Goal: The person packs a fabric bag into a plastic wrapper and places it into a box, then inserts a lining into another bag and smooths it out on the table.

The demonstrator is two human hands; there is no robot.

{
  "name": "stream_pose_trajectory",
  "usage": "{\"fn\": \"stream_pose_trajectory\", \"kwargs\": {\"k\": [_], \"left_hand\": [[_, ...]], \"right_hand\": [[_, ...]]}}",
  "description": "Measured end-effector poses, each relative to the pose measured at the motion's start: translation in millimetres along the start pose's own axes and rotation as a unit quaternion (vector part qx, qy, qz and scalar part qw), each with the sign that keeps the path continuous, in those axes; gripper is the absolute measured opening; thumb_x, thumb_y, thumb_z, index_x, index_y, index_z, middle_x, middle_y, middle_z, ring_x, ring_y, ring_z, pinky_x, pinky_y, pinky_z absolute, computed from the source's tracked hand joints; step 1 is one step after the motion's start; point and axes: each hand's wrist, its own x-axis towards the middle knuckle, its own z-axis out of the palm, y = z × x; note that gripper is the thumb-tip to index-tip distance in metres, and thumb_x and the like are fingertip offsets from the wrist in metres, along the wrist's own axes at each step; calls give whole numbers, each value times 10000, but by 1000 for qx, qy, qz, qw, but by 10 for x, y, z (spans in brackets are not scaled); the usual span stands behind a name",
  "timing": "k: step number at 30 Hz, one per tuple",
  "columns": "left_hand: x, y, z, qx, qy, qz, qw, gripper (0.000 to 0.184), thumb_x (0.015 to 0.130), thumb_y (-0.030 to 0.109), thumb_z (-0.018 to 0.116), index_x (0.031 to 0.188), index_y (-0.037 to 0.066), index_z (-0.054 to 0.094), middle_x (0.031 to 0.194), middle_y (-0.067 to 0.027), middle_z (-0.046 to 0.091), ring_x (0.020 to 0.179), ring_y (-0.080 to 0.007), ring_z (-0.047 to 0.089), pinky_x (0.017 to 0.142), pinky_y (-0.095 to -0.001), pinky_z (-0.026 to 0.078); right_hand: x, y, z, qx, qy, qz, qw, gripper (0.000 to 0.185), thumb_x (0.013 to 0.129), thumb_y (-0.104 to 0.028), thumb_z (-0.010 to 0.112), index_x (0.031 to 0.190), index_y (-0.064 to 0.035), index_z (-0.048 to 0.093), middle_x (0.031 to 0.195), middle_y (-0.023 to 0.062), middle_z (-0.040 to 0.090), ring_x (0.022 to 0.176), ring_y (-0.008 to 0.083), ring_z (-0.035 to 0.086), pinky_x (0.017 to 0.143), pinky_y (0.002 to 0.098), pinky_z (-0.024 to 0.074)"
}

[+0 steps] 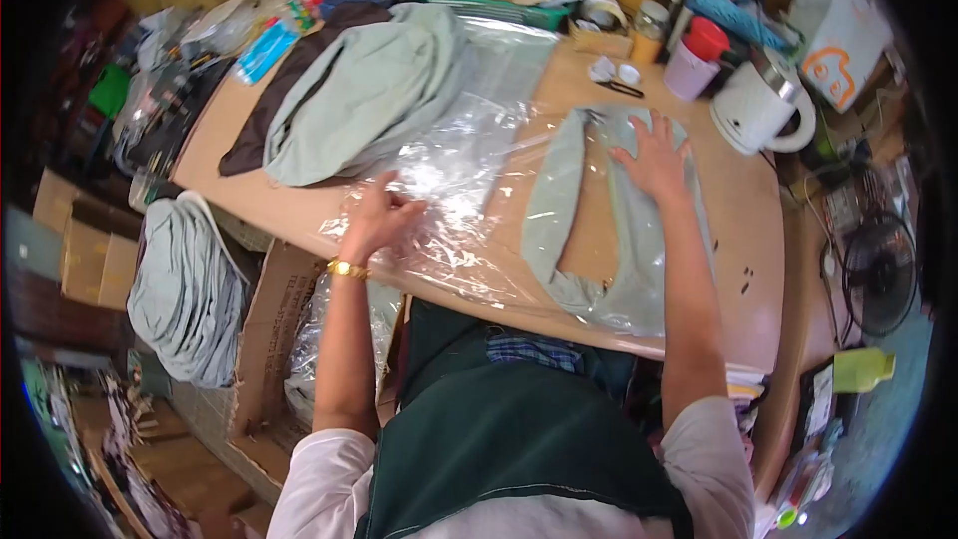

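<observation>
My right hand (654, 158) lies flat with fingers spread on a pale grey-green loop of fabric (559, 195), which appears to be inside a clear plastic bag on the table. My left hand (381, 218), a gold watch (347, 269) at its wrist, hovers at or just over clear plastic bags (449, 165) near the table's middle. Its thumb and fingers are apart, and I see nothing held in them. Beyond it, a heap of grey-green fabric (364, 90) rests on a dark brown cloth (249, 145).
A white kettle (753, 105) and a pink cup (691, 72) stand at the table's back right. Left of the table are a stack of folded grey fabric (185, 289) and an open cardboard box (264, 339) with plastic inside. A black fan (878, 274) is far right.
</observation>
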Motion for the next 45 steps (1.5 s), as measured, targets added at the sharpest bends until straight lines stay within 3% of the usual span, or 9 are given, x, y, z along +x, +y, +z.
{"fn": "stream_pose_trajectory", "kwargs": {"k": [2, 6, 10, 18, 20, 32, 37, 42, 45], "left_hand": [[59, 12, 59, -143, 0, 51, 988, 550, 833, 192, 744, 1285, 19, 481, 770, -22, 607, 692, -102, 566, 639, -287, 484], [-272, 772, 103, -506, -55, 195, 839, 356, 970, 206, 580, 1259, 28, 474, 1009, -41, 590, 924, -109, 568, 808, -268, 481], [-117, 145, 69, -507, 238, 220, 798, 251, 1006, 276, 507, 1125, 55, 514, 1010, -27, 567, 950, -100, 537, 841, -266, 456], [-841, -596, 302, -760, 101, -19, 642, 583, 943, 549, 502, 1253, 54, 496, 1191, -68, 548, 1060, -158, 546, 912, -318, 456], [-1046, -944, 14, -869, -68, 49, 487, 733, 905, 616, 508, 1337, 25, 470, 1309, -128, 541, 1148, -198, 552, 961, -349, 457], [-3992, -2881, -1041, -576, 451, -29, 682, 801, 870, 160, 669, 1511, 89, 194, 1329, -223, 525, 1136, -284, 595, 936, -409, 507], [-4662, -3467, -878, -599, 473, -137, 631, 1051, 749, -36, 743, 1530, 74, 48, 1294, -266, 532, 1095, -302, 612, 888, -395, 537], [-4738, -4621, -304, -147, 417, -478, 759, 1098, 638, 51, 839, 1499, 26, 158, 1186, -233, 615, 1020, -330, 632, 942, -390, 494], [-4712, -4505, -489, -70, 453, -486, 744, 1077, 618, 61, 837, 1482, 20, 195, 1165, -236, 626, 1066, -351, 607, 979, -386, 462]], "right_hand": [[-221, -592, -550, 303, 60, -117, 944, 743, 800, -423, 726, 1421, -162, 412, 1326, 233, 504, 1216, 386, 500, 1021, 508, 377], [-656, -1794, -1256, 411, -97, -315, 850, 472, 819, -242, 719, 1209, -46, 538, 987, 157, 622, 882, 312, 602, 806, 371, 472], [-339, -2004, -1800, 432, 0, -404, 806, 143, 846, -105, 662, 970, -37, 642, 982, 3, 622, 800, 105, 578, 650, 290, 476], [-408, -2370, -2316, 606, -10, -440, 663, 121, 826, -102, 641, 910, -63, 563, 921, -14, 550, 787, 86, 522, 661, 262, 432], [-458, -2610, -2281, 617, -47, -448, 645, 122, 821, -101, 635, 895, -69, 544, 906, -18, 532, 784, 81, 509, 664, 255, 421], [-1056, -4103, -1233, 557, -361, -466, 585, 179, 790, -95, 604, 806, -108, 426, 816, -43, 425, 766, 52, 426, 682, 213, 355], [-1366, -4410, -204, 446, -490, -430, 614, 166, 759, -45, 598, 841, -93, 462, 802, -32, 418, 752, 68, 423, 660, 217, 360], [-1766, -4523, 1313, 339, -413, -539, 651, 101, 775, -8, 590, 851, -41, 532, 809, 49, 581, 788, 152, 567, 716, 313, 481], [-2200, -4547, 1340, 300, -436, -488, 694, 118, 787, 5, 584, 890, -40, 548, 821, 115, 614, 797, 238, 618, 752, 355, 496]]}}
